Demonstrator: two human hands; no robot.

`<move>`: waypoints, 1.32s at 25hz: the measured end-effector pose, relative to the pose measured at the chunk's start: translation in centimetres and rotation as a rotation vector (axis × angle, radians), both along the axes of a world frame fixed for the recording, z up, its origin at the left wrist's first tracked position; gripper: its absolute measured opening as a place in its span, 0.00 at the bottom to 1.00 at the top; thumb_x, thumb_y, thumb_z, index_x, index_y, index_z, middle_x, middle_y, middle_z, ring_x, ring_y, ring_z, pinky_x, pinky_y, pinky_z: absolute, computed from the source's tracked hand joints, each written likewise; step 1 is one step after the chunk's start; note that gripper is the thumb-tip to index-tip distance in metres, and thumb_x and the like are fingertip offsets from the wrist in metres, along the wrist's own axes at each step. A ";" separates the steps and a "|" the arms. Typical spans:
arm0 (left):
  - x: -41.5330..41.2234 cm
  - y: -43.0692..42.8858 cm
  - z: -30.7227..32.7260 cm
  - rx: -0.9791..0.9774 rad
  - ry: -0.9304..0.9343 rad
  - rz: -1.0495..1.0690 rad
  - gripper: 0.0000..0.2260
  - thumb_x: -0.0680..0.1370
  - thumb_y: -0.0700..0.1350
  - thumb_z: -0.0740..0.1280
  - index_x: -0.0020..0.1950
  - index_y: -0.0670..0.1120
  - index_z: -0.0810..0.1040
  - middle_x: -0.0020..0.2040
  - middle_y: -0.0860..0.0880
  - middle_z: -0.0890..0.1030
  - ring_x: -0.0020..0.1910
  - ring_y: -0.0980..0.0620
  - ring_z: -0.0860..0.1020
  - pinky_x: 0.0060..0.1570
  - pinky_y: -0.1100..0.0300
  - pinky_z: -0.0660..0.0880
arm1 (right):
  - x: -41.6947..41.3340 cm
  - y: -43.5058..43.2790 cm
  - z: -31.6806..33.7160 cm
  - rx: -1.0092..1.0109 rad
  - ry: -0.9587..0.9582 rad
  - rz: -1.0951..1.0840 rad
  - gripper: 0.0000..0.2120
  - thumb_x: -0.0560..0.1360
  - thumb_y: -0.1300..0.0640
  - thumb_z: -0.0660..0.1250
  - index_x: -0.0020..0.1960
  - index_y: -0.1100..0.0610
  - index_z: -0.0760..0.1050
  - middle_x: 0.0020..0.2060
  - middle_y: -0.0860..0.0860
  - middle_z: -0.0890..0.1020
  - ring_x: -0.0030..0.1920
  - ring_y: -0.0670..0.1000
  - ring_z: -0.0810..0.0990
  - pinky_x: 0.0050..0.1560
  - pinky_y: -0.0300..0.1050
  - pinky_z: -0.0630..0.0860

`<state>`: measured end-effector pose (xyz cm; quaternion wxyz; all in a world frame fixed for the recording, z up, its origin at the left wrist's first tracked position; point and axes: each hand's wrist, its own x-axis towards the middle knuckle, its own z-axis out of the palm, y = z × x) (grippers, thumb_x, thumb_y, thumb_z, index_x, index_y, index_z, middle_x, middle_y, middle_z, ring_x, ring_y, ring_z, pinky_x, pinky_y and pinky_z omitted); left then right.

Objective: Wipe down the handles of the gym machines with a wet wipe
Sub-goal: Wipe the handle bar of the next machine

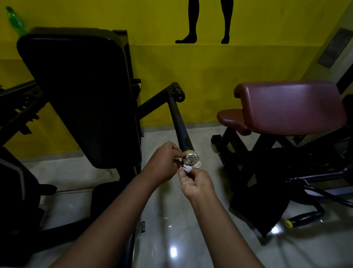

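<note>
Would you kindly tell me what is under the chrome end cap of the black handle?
A crumpled white wet wipe sits just under the chrome end cap, pinched by the right hand. That hand's fingers cover the rest of the wipe.

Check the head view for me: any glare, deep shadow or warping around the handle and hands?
Head view: dim overall, the black back pad lost in shadow; glare spots only on the floor tiles; the handle, wipe, left hand and right hand readable but slightly soft; wide-angle bending toward the edges.
</note>
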<state>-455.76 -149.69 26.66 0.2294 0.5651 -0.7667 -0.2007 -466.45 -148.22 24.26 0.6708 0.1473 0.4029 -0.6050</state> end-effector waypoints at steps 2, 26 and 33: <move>0.1 -0.1 -0.1 0.024 0.003 0.009 0.20 0.74 0.29 0.62 0.62 0.43 0.80 0.57 0.43 0.76 0.55 0.47 0.77 0.55 0.66 0.71 | 0.0 -0.1 0.0 -0.019 0.031 -0.054 0.16 0.76 0.77 0.54 0.60 0.70 0.73 0.44 0.60 0.77 0.50 0.58 0.79 0.65 0.54 0.72; 0.2 0.5 -0.7 0.184 0.200 0.073 0.29 0.69 0.24 0.57 0.61 0.47 0.81 0.49 0.45 0.78 0.49 0.44 0.80 0.56 0.47 0.77 | -2.8 1.4 -5.6 -0.668 1.904 0.202 0.07 0.76 0.56 0.67 0.51 0.59 0.79 0.43 0.45 0.79 0.42 0.38 0.77 0.46 0.37 0.74; 0.4 0.6 -1.2 0.250 0.363 0.130 0.27 0.73 0.26 0.57 0.60 0.50 0.82 0.57 0.50 0.82 0.56 0.53 0.79 0.54 0.57 0.77 | -2.2 0.5 -4.3 -0.824 2.087 -0.139 0.12 0.74 0.68 0.63 0.54 0.61 0.80 0.53 0.56 0.81 0.55 0.54 0.75 0.60 0.38 0.71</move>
